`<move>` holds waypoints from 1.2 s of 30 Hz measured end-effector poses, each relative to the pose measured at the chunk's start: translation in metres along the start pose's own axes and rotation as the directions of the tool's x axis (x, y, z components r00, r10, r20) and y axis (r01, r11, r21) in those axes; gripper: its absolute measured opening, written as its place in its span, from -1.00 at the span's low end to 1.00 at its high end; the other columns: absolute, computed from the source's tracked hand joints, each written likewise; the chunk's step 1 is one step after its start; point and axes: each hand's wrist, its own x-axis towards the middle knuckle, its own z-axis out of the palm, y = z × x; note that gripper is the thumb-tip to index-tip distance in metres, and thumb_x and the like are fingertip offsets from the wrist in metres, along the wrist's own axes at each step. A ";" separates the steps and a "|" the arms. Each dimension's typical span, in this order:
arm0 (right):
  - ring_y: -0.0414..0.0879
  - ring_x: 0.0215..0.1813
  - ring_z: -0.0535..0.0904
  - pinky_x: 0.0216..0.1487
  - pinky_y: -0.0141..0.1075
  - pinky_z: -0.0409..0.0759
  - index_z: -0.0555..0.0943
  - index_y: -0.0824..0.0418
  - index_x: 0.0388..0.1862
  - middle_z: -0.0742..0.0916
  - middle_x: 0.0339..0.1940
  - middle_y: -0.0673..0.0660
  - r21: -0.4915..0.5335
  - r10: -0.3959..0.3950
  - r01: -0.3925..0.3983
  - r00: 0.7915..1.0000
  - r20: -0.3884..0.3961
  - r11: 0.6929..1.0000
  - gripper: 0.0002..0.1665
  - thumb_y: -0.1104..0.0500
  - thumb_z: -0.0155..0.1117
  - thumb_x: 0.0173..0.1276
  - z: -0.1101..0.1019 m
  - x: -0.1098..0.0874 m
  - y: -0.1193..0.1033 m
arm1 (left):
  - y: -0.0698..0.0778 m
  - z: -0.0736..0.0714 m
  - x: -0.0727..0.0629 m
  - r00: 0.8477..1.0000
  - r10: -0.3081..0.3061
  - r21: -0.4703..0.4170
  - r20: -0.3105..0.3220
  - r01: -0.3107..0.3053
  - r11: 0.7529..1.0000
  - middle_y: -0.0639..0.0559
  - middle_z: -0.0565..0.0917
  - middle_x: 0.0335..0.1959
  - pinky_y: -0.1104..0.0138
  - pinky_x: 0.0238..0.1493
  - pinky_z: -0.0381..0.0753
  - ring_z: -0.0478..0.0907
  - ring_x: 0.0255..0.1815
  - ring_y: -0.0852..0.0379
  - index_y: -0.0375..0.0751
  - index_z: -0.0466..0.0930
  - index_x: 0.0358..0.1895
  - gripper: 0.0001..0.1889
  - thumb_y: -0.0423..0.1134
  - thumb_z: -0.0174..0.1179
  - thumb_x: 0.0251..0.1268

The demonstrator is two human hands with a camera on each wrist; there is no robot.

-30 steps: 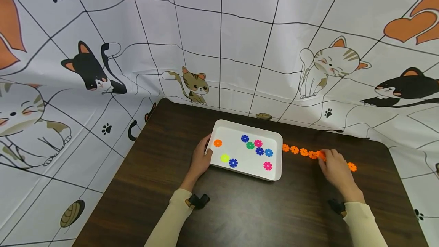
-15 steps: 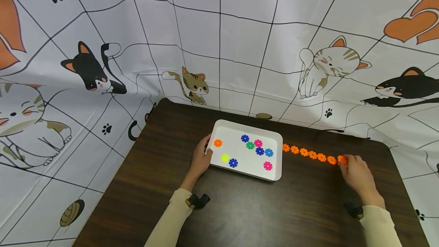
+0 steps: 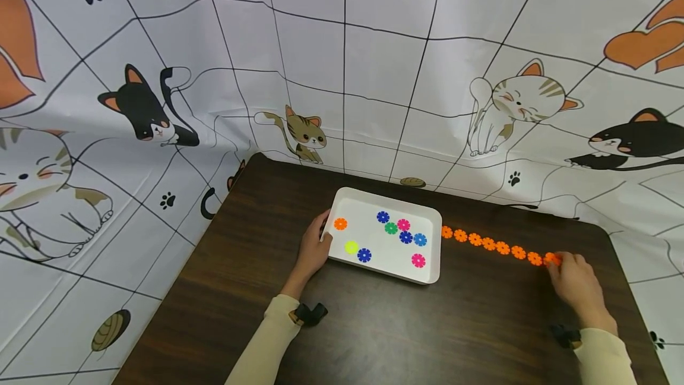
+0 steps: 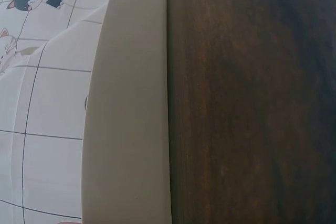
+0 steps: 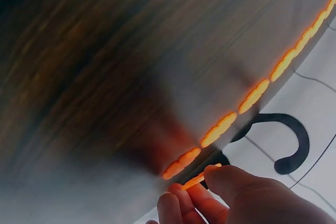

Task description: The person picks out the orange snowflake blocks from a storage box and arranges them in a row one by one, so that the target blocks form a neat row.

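In the head view my left hand (image 3: 314, 246) grips the left end of a white tray (image 3: 385, 195), thumb over the rim. Flat, notched plastic discs shaped like flowers lie in it: one orange disc (image 3: 340, 224), one yellow disc (image 3: 351, 247), one green disc (image 3: 391, 228), two pink and several blue. From the tray's right side a row of orange flower discs (image 3: 488, 243) runs across the table. At its far right end my right hand (image 3: 579, 287) pinches an orange disc (image 5: 195, 181) between thumb and fingertips, tilted beside the row in the right wrist view.
A dark wooden table (image 3: 385, 331) carries everything. Behind and to the left hangs a white cloth (image 3: 385, 76) printed with cats and grid lines. Only a beige sleeve (image 4: 128, 103), table and cloth appear in the left wrist view.
My right hand has moved rightward along the orange row, from its middle to its right end, uncovering more discs. The left hand and the tray have stayed put.
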 end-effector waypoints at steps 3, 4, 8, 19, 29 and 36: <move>0.63 0.03 0.39 -0.05 0.42 0.41 0.39 0.65 0.15 0.45 0.05 0.68 0.001 0.015 -0.015 1.000 -0.002 1.000 -0.52 0.22 0.06 0.50 -0.001 -0.002 0.007 | 0.000 0.000 0.000 1.000 0.003 -0.003 0.002 -0.003 1.000 -0.17 0.43 0.48 -0.08 0.41 0.47 0.45 0.37 -0.16 -0.11 0.25 0.56 -0.39 -0.40 -0.07 0.44; 0.63 0.03 0.39 -0.05 0.42 0.41 0.39 0.66 0.15 0.44 0.06 0.69 -0.001 0.020 -0.020 1.000 0.000 1.000 -0.52 0.22 0.05 0.50 -0.001 -0.003 0.009 | 0.000 0.001 0.000 1.000 0.001 -0.003 0.003 -0.001 1.000 -0.17 0.43 0.48 -0.08 0.41 0.47 0.45 0.37 -0.16 -0.11 0.25 0.56 -0.39 -0.40 -0.07 0.44; 0.67 0.02 0.38 -0.06 0.43 0.41 0.38 0.68 0.14 0.43 0.06 0.72 -0.015 0.052 -0.052 0.999 0.014 0.999 -0.51 0.22 0.04 0.51 -0.004 -0.004 0.016 | 0.000 0.001 -0.001 1.000 -0.008 -0.001 0.012 0.008 1.000 -0.17 0.42 0.49 -0.07 0.42 0.47 0.45 0.38 -0.16 -0.10 0.24 0.56 -0.39 -0.40 -0.07 0.45; 0.70 -0.02 0.37 -0.12 0.40 0.41 0.37 0.70 0.12 0.39 0.05 0.75 -0.036 0.129 -0.127 0.990 0.060 0.991 -0.49 0.19 0.01 0.52 -0.007 -0.005 0.025 | -0.001 0.001 -0.001 1.000 -0.017 0.005 0.009 0.017 1.000 -0.18 0.41 0.50 -0.09 0.44 0.45 0.45 0.38 -0.17 -0.11 0.24 0.56 -0.39 -0.39 -0.06 0.45; 0.68 0.00 0.38 -0.11 0.42 0.43 0.40 0.61 0.17 0.37 0.13 0.67 -0.037 0.153 -0.152 0.988 0.026 0.988 -0.52 0.21 0.04 0.50 -0.005 -0.002 0.024 | 0.000 0.001 0.002 1.000 -0.013 0.002 -0.002 0.013 1.000 -0.16 0.40 0.51 -0.07 0.48 0.41 0.44 0.40 -0.16 -0.08 0.25 0.56 -0.38 -0.40 -0.07 0.45; 0.69 0.04 0.34 -0.06 0.44 0.42 0.37 0.59 0.23 0.35 0.19 0.66 -0.028 0.175 -0.174 0.984 0.035 0.984 -0.50 0.19 0.01 0.53 -0.005 -0.003 0.019 | -0.003 0.002 0.003 1.000 -0.008 0.010 -0.006 0.008 1.000 -0.14 0.41 0.51 -0.06 0.46 0.43 0.45 0.38 -0.14 -0.07 0.25 0.57 -0.38 -0.39 -0.07 0.44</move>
